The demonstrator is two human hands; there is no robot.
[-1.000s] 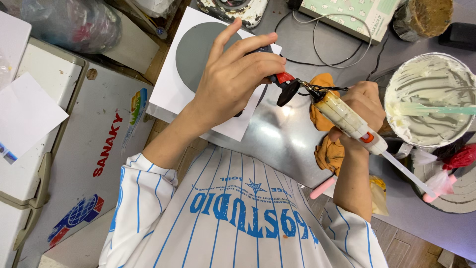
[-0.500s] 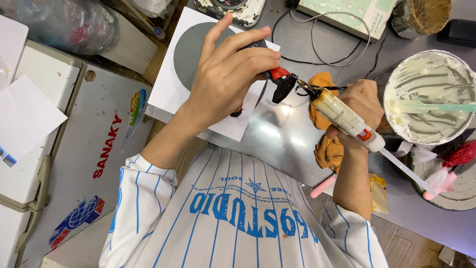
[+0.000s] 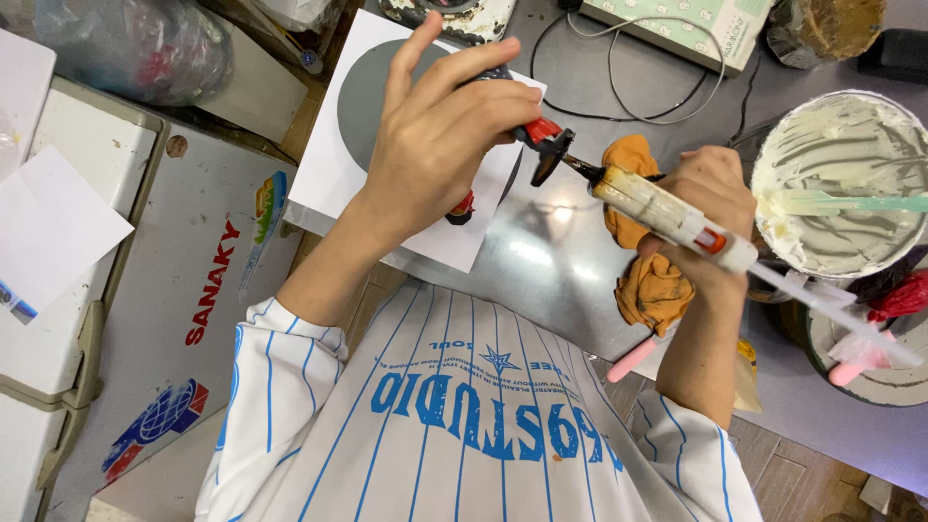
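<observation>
- Left hand [image 3: 440,145] pinches the red-and-black plunger handle [image 3: 543,138] of a syringe [image 3: 667,215], thumb and fingers closed on it, index finger raised.
- Right hand [image 3: 710,208] wraps the syringe barrel, closed tight around it along with an orange cloth [image 3: 650,280]; the barrel is whitish, smeared, with a red mark near its outlet end.
- Syringe lies tilted, plunger end toward the left hand, a clear thin nozzle [image 3: 831,314] running past the right hand, held above a shiny metal sheet [image 3: 541,261].
- Beyond the syringe nozzle end: round tub [image 3: 839,184] holding pale cream paste, streaked along its walls, with a pale green spatula [image 3: 841,203] lying across the paste.
- Below the tub: a second round container [image 3: 870,372], only partly in view, contents cannot be told; a pink stick [image 3: 633,360] near the sheet's edge.
- Under the left hand, on the far side of the syringe from the tub: white paper [image 3: 333,174] bearing a grey disc [image 3: 362,92].
- Farther beyond that paper: white cabinet top [image 3: 184,271], clear plastic bag [image 3: 135,43] with unclear contents.
</observation>
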